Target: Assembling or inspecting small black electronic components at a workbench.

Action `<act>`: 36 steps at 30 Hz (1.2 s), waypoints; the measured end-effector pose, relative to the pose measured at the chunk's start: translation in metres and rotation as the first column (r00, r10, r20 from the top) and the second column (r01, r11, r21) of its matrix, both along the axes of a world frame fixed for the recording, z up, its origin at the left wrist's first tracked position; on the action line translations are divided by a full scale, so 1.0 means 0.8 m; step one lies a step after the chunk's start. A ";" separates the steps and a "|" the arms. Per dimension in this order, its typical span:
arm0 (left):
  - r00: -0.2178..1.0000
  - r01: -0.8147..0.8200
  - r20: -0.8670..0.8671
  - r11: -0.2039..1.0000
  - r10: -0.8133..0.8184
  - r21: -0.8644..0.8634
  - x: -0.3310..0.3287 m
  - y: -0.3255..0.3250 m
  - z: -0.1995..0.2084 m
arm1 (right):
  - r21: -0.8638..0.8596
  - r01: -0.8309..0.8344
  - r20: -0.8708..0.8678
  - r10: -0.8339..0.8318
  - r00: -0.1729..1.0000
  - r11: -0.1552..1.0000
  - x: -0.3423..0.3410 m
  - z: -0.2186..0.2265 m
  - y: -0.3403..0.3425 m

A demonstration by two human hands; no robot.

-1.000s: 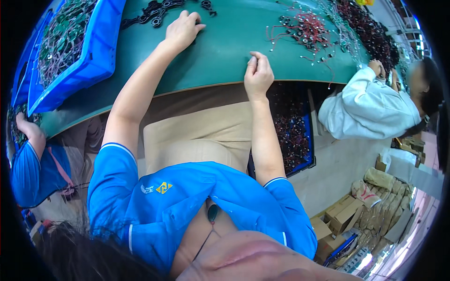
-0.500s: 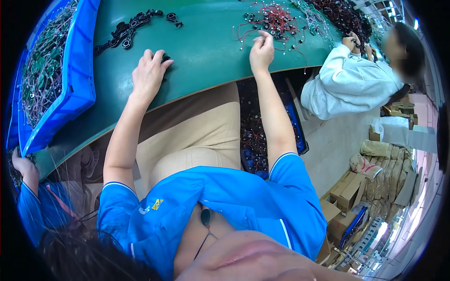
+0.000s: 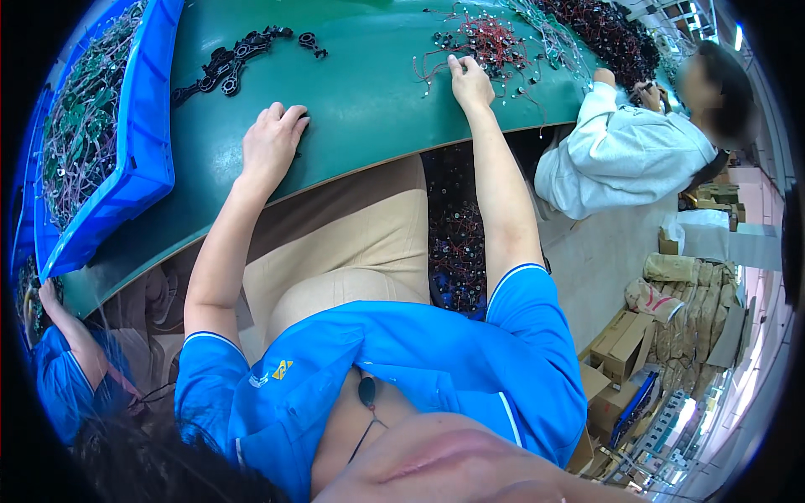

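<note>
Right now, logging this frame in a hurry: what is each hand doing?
Left hand: open, palm down on the green table, holding nothing.
Right hand: fingers curled at the red wire pile; grip cannot be told.

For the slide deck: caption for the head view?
Left hand flat on green table; right hand reaching into tangled red wires.

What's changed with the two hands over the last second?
The left hand pulled back from the far side of the green table to rest flat near its front edge. The right hand reached forward from the table edge to the pile of red-wired parts. The black parts and blue bin stayed put.
</note>
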State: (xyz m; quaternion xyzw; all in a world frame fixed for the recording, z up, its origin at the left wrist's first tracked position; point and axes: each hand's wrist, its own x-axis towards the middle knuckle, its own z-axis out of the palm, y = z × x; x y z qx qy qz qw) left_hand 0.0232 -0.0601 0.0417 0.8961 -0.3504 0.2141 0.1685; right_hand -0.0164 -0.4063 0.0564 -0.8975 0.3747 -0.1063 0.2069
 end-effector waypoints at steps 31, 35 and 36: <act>0.652 0.435 -0.465 0.797 -0.600 -0.419 -0.162 0.030 0.083 | -0.837 -0.219 -0.088 0.273 0.958 0.501 0.020 0.009 0.025; 0.667 0.507 -0.414 0.784 -0.620 -0.358 -0.210 0.040 0.019 | -0.802 -0.100 0.563 0.801 0.204 0.589 0.031 -0.003 0.087; 0.670 0.502 -0.420 0.790 -0.613 -0.353 -0.214 0.047 -0.001 | -0.787 -0.141 0.569 0.795 0.212 0.601 0.024 -0.005 0.110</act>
